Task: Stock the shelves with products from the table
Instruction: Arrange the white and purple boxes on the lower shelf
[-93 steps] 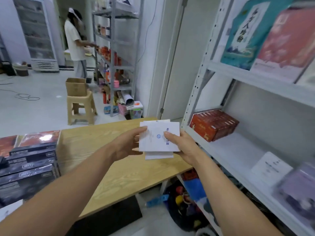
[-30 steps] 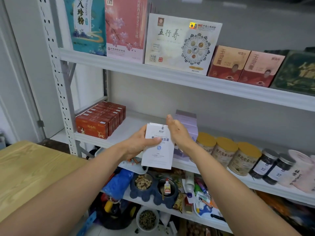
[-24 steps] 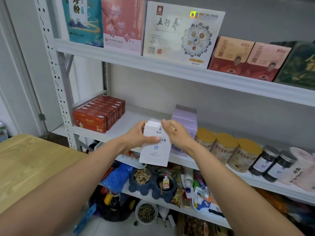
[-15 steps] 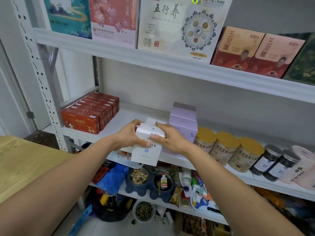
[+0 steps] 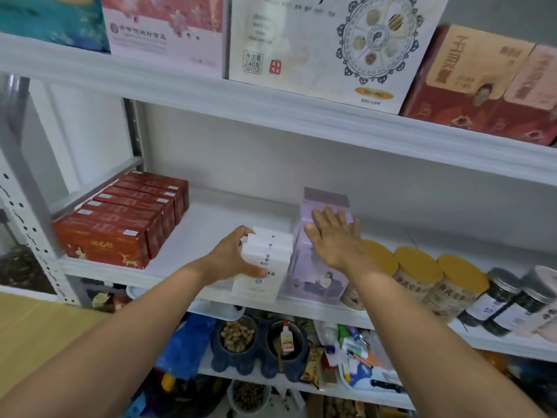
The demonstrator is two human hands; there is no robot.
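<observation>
Our left hand (image 5: 232, 260) grasps the white boxes (image 5: 268, 254), with the thumb on the nearest front face and the fingers curled over the left side. Our right hand (image 5: 334, 239) lies released, fingers straight and spread, flat on top of the purple box (image 5: 313, 282) just to the right.

The white boxes stand upright at the near edge of the middle shelf (image 5: 211, 224), with the long axis vertical. They are packed face to back in a short row that runs from near to far, touching the purple box. The nearest front faces us. On it we read "生菌" above a round blue mark. The small writing on the tops is too blurred to read. The purple box also stands upright and shows a seated figure low on its front.

Left of the hands, across a bare stretch of shelf, red boxes (image 5: 120, 224) sit in a row with small white labels on top. To the right stand jars (image 5: 419, 276) with yellow lids, then dark jars (image 5: 494, 300) with white labels. Their print is unreadable.

On the top shelf (image 5: 271, 107) a big white box (image 5: 316, 46) bears "240克" and a round wheel pattern. A pink box (image 5: 162, 28) stands to its left and a red-and-tan box (image 5: 470, 82) to its right. The table (image 5: 30, 327) shows at near left.
</observation>
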